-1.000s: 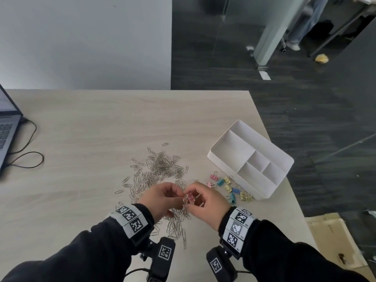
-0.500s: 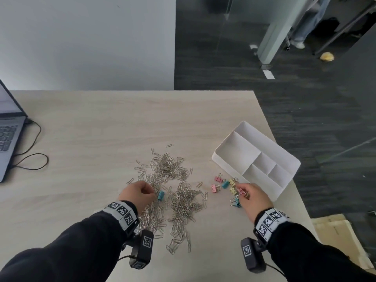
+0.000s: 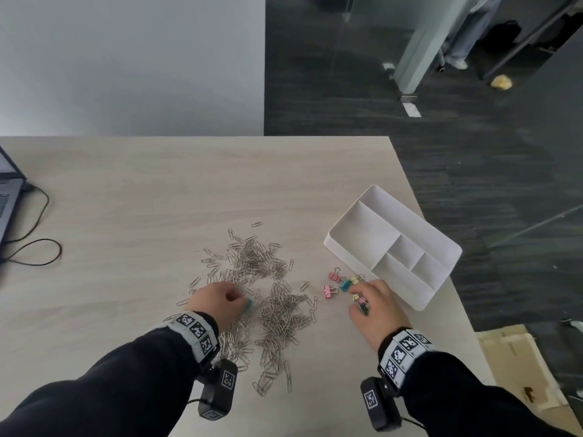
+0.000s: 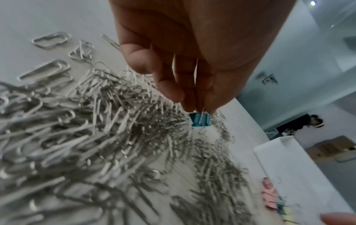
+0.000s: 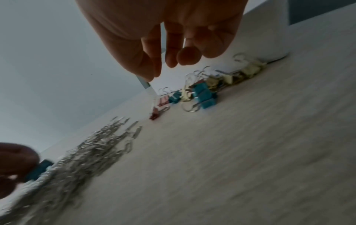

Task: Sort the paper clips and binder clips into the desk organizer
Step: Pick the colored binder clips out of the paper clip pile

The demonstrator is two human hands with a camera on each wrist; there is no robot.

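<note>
Head view, item one: teal binder clip [image 3: 248,304], pinched by its wire handles in your left hand [image 3: 217,305], lower centre of the frame, over the left side of the paper clip pile [image 3: 268,298]. In the left wrist view the clip [image 4: 200,120] hangs body down, its handles running up between your thumb and fingertips [image 4: 169,89].

Item two: loose binder clips [image 3: 345,287], pink, teal and yellow, right of centre, just beside the near wall of the organizer [image 3: 394,244].

Item three: your right hand [image 3: 377,305] over those clips, fingers loosely curled; the right wrist view shows nothing gripped.

Item four: white organizer, right of centre, long axis running from upper left to lower right, compartments bare.

Item five: wooden table [image 3: 142,200]; laptop [image 3: 8,200] and black cable [image 3: 38,247] at the left edge.
</note>
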